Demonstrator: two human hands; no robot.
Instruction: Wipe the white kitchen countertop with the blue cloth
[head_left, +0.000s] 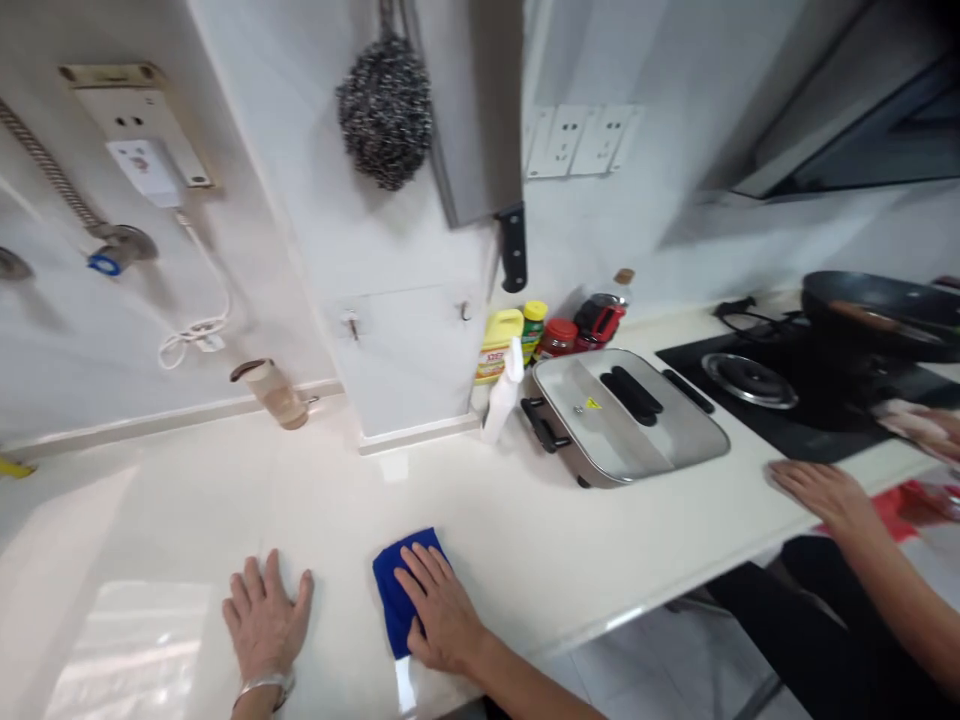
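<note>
We press our right hand (442, 610) flat on the folded blue cloth (401, 590) near the glossy white tabletop's (525, 520) front edge, gripping nothing, while our left hand (262, 620) lies open beside it, bracing.

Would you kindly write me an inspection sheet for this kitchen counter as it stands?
Surface: glossy white countertop.
Job's things: folded blue cloth flat on the counter.
Clutter: steel electric cooker with black handles; white spray bottle; yellow jug; red-lidded jar.
Grippers: left hand flat on the counter; right hand pressing the cloth.
Cables: white cord coiled below the wall socket.
Surroundings: black wok on the hob; scouring ball hanging; another person's hand on the counter edge.
</note>
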